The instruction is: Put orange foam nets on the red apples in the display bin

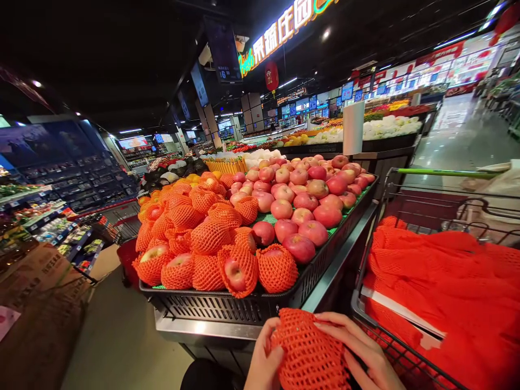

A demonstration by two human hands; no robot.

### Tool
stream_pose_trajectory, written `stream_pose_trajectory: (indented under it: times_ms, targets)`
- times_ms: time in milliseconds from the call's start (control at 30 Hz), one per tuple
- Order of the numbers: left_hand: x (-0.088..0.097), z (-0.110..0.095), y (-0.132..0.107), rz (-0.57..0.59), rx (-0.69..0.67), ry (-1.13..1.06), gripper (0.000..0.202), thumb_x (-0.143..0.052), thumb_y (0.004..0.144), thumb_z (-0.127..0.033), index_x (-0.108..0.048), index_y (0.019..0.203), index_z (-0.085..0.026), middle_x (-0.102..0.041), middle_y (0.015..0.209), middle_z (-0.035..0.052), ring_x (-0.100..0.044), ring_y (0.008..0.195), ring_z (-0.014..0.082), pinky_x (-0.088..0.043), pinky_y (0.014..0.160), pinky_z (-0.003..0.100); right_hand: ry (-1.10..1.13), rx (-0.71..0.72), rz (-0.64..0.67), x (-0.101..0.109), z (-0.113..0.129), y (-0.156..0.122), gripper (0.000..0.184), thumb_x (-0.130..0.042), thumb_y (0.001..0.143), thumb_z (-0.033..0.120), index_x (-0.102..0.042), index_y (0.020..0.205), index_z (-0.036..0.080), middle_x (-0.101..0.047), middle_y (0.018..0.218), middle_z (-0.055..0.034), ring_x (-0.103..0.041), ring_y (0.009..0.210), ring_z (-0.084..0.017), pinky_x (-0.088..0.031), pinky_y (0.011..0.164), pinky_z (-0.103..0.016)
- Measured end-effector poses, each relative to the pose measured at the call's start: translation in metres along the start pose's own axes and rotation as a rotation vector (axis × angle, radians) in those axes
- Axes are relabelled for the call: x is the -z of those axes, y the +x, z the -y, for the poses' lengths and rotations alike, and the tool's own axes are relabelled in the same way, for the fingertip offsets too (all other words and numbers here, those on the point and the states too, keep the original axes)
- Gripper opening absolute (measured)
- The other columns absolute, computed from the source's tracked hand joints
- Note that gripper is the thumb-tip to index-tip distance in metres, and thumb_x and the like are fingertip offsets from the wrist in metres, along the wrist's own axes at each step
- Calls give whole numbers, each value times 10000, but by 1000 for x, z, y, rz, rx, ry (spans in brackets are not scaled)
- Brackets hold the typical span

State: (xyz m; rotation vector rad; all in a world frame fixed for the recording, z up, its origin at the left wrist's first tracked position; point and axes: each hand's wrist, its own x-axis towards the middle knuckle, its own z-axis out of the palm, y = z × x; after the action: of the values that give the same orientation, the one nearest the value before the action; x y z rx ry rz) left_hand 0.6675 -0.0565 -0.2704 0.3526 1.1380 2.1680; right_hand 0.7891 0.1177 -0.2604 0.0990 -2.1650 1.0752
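Observation:
An orange-red foam fruit net [311,349] is held between my two hands in front of the display, low in the view. My left hand [264,355] grips its left side with thumb and fingers. On the other side, my right hand [359,346] has its fingers laid over the top and right edge of the mesh. The net looks bulged, but I cannot tell whether an apple is inside. Just beyond, a black crate [227,306] holds bare red apples [298,249] on the right and netted apples [211,236] on the left.
A shopping cart [359,287] on the right carries a heap of red foam nets [442,271]. A roll of plastic bags [353,128] stands behind the apples. Cardboard boxes [40,271] sit at the left, and a metal ledge [203,327] edges the display.

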Motion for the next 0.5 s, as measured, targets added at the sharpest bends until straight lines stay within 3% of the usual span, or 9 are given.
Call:
stream_pose_trajectory:
  times_ms: [67,133,267,400,500]
  targets:
    - [4,3,-1,-14,-69,122,531,-955,536,-539,-744,875,-189,-719,814,43,-645,804,203,-471,815,307,45,-8,68,-4,-2,-2,475,-489,983,167,-604,1385,394,-666,1359,-29,-656,1249,-159,-508,1061,-236]
    - [8,5,-1,-122,-209,320,434,-911,613,-550,-733,765,-185,-685,800,45,-619,805,207,-468,797,304,109,-46,107,-8,-6,-6,460,-503,1001,235,-569,1432,379,-611,1436,-59,-613,1312,-202,-496,1096,-308]
    - [16,9,-2,-309,-474,651,436,-811,721,-609,-719,632,-191,-601,730,33,-565,740,201,-450,720,295,270,-189,123,-15,-10,-13,511,-578,983,378,-505,1487,413,-477,1577,-53,-470,1447,-263,-403,1178,-421]
    - [17,16,-1,-359,-519,642,428,-792,751,-608,-700,651,-202,-617,650,13,-551,662,182,-441,675,283,588,-411,181,-24,-12,-20,628,-533,990,522,-347,1578,402,-319,1668,-36,-314,1523,-255,-318,1217,-430]
    - [14,20,-1,-379,-484,548,419,-813,734,-602,-699,713,-199,-651,675,11,-565,665,171,-446,674,266,617,-518,71,-37,-23,-23,666,-589,962,534,-409,1564,313,-347,1649,-87,-353,1506,-249,-342,1206,-403]
